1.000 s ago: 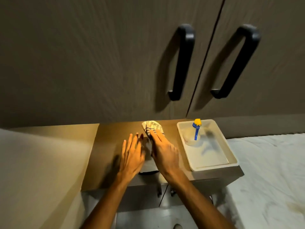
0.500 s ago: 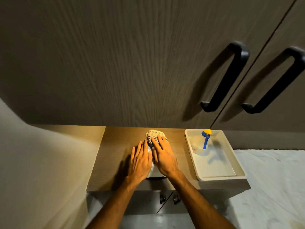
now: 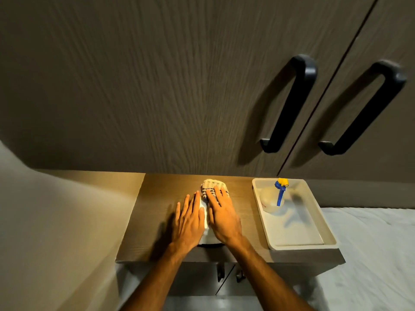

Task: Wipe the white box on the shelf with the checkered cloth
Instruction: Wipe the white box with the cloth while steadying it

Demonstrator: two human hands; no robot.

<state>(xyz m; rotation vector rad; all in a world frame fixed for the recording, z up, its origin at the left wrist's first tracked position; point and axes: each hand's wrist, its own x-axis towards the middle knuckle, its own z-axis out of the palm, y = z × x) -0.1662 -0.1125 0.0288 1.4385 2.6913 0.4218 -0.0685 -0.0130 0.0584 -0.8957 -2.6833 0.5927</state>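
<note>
The white box [image 3: 204,217] is being covered on the wooden shelf [image 3: 157,212] by two flat, open hands. The checkered cloth [image 3: 213,186] is being pressed under the right hand [image 3: 222,215], fingers spread, nothing being clasped. The left hand [image 3: 188,223] is being laid just beside it; a tray [image 3: 314,221] with a spray bottle [image 3: 272,198] is being left at the right.

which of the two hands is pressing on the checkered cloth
The right hand: its fingers lie on the checkered cloth. The left hand lies flat beside it, on the white box.
</note>
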